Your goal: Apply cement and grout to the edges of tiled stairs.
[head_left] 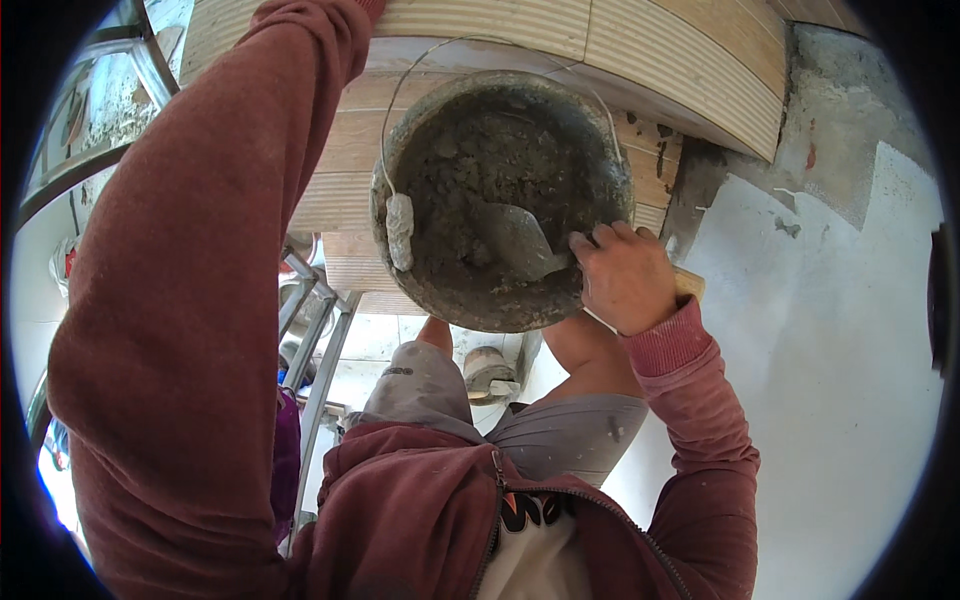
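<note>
One fist, my right hand (628, 275), grips the trowel (522, 242) firmly, and I'd best slice low through the mortar (480, 160); my left hand is unseen.

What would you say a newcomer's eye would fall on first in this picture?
Probably the round bucket of grey, mortar-like mix at upper centre, with a trowel inside. The right hand holds the trowel at the bucket's right rim. A maroon sleeve fills much of the left side.
</note>
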Tool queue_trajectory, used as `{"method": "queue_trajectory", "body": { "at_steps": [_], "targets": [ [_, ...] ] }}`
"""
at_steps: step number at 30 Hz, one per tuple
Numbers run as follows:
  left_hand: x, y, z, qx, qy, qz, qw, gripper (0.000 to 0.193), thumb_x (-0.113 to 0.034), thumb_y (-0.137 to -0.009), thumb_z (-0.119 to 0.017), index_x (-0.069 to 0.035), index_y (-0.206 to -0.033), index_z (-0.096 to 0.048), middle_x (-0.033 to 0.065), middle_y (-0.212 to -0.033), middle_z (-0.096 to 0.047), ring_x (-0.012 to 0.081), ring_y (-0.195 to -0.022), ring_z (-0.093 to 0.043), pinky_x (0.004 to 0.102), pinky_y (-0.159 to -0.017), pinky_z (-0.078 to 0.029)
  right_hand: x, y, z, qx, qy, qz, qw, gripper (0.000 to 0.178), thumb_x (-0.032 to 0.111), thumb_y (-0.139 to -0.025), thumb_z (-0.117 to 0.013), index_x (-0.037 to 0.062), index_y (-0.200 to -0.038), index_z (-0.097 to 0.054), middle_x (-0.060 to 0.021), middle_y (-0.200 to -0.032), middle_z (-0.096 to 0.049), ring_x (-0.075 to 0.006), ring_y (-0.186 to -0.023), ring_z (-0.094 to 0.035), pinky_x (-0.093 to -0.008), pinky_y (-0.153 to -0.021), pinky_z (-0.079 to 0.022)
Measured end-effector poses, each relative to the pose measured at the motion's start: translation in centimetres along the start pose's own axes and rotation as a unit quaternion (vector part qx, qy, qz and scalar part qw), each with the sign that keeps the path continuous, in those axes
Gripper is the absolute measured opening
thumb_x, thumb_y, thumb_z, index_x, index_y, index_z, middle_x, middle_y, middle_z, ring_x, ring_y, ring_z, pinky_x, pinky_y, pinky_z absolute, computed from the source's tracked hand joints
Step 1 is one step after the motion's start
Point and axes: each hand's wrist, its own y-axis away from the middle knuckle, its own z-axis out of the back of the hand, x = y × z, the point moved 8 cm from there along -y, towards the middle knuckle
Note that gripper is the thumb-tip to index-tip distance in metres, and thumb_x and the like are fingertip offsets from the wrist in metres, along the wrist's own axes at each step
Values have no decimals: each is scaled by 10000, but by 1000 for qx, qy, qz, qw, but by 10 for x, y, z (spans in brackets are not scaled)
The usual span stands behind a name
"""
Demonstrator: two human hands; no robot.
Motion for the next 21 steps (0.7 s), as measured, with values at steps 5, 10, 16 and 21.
{"method": "queue_trajectory", "body": {
  "at_steps": [5, 10, 16, 21],
  "targets": [
    [2, -4, -3, -6, -10, -10, 1000, 775, -667, -728, -360, -247, -1344, -148, 43, -1419, -58, 220, -1306, 1, 450, -1037, 26, 26, 0, -21, 12, 55, 36, 998, 149, 140, -630, -534, 86, -761, -579, -29, -686, -545, -168, -710, -534, -297, -605, -409],
    [2, -4, -3, -3, -10, -14, 1000, 774, -670, -728, -351, -248, -1344, -147, 43, -1419, -56, 219, -1306, 5, 448, -1037, 30, 31, 16, -19, 8, -22, 56, 998, 206, 143, -623, -544, 60, -806, -587, -54, -666, -547, -188, -689, -546, -300, -598, -424],
    [2, -1, -2, 16, -13, -7, 1000, 772, -669, -732, -344, -245, -1345, -145, 41, -1419, -55, 218, -1306, 6, 441, -1039, 30, -25, 35, 3, 0, -86, -163, 983, 310, 115, -589, -549, 63, -890, -599, -78, -674, -550, -233, -676, -564, -347, -628, -454],
    [3, -2, -1, 1, -4, -17, 1000, 771, -663, -735, -346, -239, -1346, -144, 41, -1419, -54, 217, -1306, 7, 439, -1041, 28, -17, 32, -10, 49, 17, -83, 995, 282, 138, -591, -564, 58, -859, -600, -74, -677, -554, -218, -688, -564, -332, -601, -446]
  ]
}}
